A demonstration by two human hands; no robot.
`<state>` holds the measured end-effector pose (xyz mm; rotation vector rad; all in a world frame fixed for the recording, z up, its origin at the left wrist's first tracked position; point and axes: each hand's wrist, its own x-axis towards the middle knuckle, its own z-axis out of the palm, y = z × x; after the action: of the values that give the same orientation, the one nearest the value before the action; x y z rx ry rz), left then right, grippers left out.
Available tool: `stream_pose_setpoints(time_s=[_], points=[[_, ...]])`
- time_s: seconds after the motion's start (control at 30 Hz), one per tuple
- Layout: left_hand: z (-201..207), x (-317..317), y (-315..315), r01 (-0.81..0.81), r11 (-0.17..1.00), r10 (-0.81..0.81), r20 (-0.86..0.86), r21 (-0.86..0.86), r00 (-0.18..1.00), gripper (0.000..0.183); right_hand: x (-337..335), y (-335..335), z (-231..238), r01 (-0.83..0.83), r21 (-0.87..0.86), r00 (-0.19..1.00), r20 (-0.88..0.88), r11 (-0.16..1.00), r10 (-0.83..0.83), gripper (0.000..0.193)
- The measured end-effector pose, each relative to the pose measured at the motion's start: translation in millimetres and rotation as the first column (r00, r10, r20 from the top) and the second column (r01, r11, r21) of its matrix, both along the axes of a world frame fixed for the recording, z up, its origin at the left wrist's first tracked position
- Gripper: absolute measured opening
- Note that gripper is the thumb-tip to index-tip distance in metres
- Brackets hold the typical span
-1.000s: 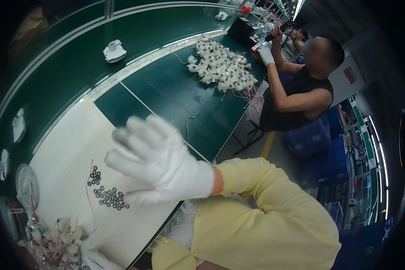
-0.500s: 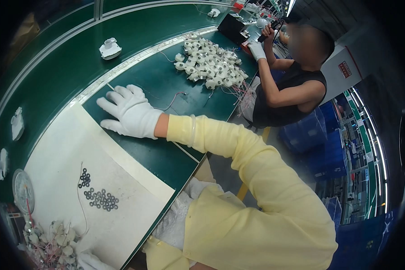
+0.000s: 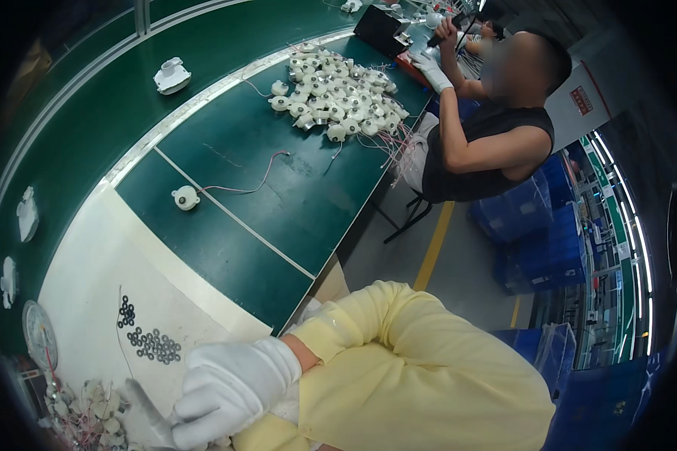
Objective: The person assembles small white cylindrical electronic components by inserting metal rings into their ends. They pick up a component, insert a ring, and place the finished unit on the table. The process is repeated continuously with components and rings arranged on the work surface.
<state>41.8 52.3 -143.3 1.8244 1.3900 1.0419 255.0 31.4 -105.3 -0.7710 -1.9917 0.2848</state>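
My right hand [image 3: 237,387], in a white glove, is at the lower middle of the view over the front of the white sheet [image 3: 90,278]. Its fingers are curled together beside my left hand [image 3: 147,412]; whatever they may hold is hidden. Only a pale gloved part of the left hand shows, the rest being covered or cut off. Close by on the sheet lie several small dark rings [image 3: 154,346]. A heap of small white motors [image 3: 90,413] with pink wires is at the lower left. One white motor [image 3: 186,198] sits alone on the green table, its wire trailing right.
A large pile of white motors [image 3: 338,94] lies farther along the green table [image 3: 226,158]. White housings [image 3: 171,76] stand on the green belt beyond a pale rail. At the right, a person [image 3: 496,143] works beside a black box [image 3: 381,30]. Blue crates [image 3: 549,248] stand behind.
My right hand has come off the green table and moved down toward my left hand. The single motor it covered now lies uncovered there. The view has shifted slightly.
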Motion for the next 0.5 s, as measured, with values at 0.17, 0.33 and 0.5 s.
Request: stream_pose_setpoints(time_s=[0.17,0.33,0.5], points=[[11,46,-8,0.316,0.921,-0.277,0.187,-0.229,0.942,0.038,23,-1,-8,0.073,-0.124,0.993,-0.081,0.99,-0.084,0.038],[12,71,-8,0.406,0.825,-0.325,0.257,-0.394,0.91,0.041,42,-13,-32,-0.033,-0.232,0.851,-0.516,0.972,-0.095,0.046],[24,51,-12,0.434,0.771,-0.406,0.166,-0.467,0.899,0.045,78,-29,-23,-0.671,-0.447,0.227,-0.883,0.592,-0.41,0.07]])
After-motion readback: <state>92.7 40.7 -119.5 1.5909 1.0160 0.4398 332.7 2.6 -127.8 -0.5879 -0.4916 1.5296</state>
